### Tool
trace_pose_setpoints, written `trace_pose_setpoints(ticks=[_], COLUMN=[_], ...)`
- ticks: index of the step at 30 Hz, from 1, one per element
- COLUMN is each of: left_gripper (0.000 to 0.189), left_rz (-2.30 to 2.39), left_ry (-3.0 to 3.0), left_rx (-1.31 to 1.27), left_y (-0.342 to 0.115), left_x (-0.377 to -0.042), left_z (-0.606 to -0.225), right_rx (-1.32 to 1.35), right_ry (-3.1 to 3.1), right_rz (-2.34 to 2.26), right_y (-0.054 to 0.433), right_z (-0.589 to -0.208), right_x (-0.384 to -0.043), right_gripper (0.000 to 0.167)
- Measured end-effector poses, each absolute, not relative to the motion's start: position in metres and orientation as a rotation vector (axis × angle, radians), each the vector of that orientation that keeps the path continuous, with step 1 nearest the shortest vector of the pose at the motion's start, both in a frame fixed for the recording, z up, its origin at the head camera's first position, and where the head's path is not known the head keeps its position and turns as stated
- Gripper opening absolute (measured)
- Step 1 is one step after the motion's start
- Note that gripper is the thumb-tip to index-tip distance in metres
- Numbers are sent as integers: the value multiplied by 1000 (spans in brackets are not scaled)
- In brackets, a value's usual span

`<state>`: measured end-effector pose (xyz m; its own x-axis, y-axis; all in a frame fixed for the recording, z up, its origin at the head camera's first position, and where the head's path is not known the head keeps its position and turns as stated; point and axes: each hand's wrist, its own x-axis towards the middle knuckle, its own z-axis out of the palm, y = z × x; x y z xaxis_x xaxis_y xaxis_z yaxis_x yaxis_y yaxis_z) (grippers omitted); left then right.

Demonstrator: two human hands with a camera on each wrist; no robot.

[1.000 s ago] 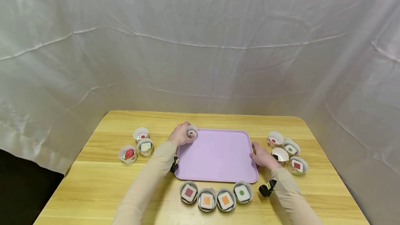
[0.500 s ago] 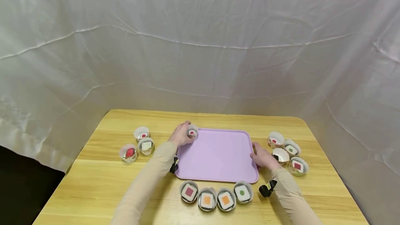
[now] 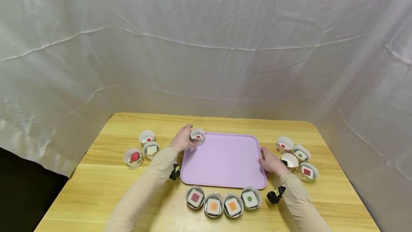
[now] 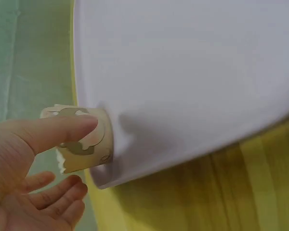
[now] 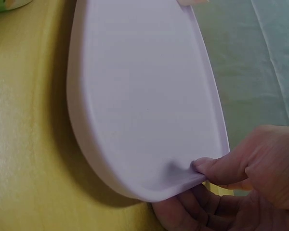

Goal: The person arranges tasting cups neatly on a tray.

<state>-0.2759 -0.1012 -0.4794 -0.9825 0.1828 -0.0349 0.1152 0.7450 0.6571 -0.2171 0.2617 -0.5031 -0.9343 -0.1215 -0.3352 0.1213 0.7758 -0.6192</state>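
At the far left corner of the purple tray (image 3: pixel 225 160) stands a paper baking cup (image 3: pixel 197 139) with a small white sushi piece with a red centre inside. My left hand (image 3: pixel 182 139) is at the cup's left side, fingers spread loosely. In the left wrist view the thumb (image 4: pixel 70 131) lies across the patterned cup (image 4: pixel 105 137), and the other fingers (image 4: pixel 62 197) are apart from it. My right hand (image 3: pixel 271 161) holds the tray's right edge; in the right wrist view the thumb (image 5: pixel 209 166) is over the rim, with fingers curled beneath.
Several filled cups (image 3: pixel 214 206) line the table (image 3: pixel 109 196) in front of the tray. Three cups (image 3: pixel 151 149) stand to the left, one with a strawberry-like piece (image 3: pixel 134 157). Several more cups (image 3: pixel 307 172) cluster at the right. Pale curtains (image 3: pixel 206 63) hang behind.
My left hand has loosened from the baking cup and drawn slightly left, leaving the cup at the tray's corner. My right hand keeps its hold on the tray edge.
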Motion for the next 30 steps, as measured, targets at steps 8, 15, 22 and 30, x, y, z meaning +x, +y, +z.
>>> trace_pose_setpoints(ticks=[8, 15, 22, 30], left_gripper=[86, 86, 91, 92], left_rz=[911, 870, 877, 828], left_ry=[2837, 2847, 2813, 2770], left_rx=[261, 197, 73, -96], left_y=[-123, -149, -182, -217], left_x=[-266, -260, -258, -260], left_z=[-458, -443, -437, -425], right_rx=[2, 7, 6, 5], right_ry=[2617, 2616, 2624, 2639], right_rz=[-924, -931, -926, -887], right_y=[260, 259, 258, 258], right_z=[-503, -503, -504, -503], right_x=[-219, -220, -218, -219], right_gripper=[54, 53, 53, 55])
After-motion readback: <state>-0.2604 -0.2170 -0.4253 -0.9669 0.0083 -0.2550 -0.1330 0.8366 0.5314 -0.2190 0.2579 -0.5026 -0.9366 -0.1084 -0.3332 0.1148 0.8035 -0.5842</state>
